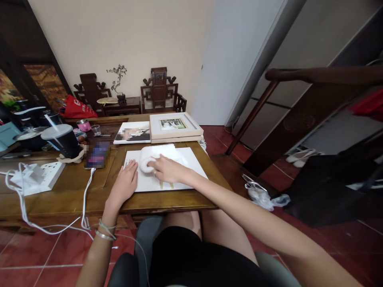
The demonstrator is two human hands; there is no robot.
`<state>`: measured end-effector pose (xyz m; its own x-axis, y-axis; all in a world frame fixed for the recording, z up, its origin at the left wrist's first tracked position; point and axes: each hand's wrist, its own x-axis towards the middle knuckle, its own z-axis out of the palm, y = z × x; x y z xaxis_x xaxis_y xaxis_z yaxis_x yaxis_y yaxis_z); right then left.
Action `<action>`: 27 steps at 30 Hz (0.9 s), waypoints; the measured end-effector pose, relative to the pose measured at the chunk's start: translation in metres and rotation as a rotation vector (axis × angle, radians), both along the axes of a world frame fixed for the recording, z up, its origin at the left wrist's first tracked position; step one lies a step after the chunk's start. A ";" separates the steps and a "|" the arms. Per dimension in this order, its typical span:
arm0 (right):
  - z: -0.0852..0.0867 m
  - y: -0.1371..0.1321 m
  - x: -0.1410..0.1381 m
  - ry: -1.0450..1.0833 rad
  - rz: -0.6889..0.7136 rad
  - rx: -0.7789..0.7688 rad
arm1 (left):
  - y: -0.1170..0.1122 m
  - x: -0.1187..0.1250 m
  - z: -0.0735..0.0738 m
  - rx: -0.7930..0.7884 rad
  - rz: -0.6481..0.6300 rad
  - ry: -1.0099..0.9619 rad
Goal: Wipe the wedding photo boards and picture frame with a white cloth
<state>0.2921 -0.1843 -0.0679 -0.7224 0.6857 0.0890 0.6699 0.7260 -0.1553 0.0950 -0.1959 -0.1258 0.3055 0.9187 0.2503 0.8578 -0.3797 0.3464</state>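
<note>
A flat white board (191, 161) with a print on it lies on the wooden table near its front edge. My left hand (128, 178) rests on the board's left edge, fingers stretched out and holding nothing. My right hand (167, 169) presses a folded white cloth (161, 152) onto the board's upper middle, with the fingers closed on it. Cloth and hand cover most of the print; only small tan shapes show below the wrist.
Behind the board lie a photo print (133, 133) and stacked picture frames (176, 127). To the left are a phone (97, 154) on a charging cable, a lidded dark cup (64, 139) and a power strip (48, 179). A wooden chair (275, 95) stands at right.
</note>
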 end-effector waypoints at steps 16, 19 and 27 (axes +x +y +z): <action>0.010 -0.039 0.006 0.027 0.316 -0.099 | -0.002 -0.001 0.006 -0.018 0.078 -0.444; 0.020 -0.018 0.017 0.041 0.171 -0.172 | -0.002 0.000 0.002 -0.042 0.039 -0.246; 0.045 0.078 -0.028 0.077 -0.133 -0.246 | -0.002 0.000 0.001 0.026 0.024 0.062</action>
<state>0.2643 -0.1065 -0.0232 -0.6219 0.7821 -0.0405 0.7363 0.5663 -0.3703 0.0950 -0.1976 -0.1252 0.2997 0.9193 0.2550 0.8862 -0.3672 0.2824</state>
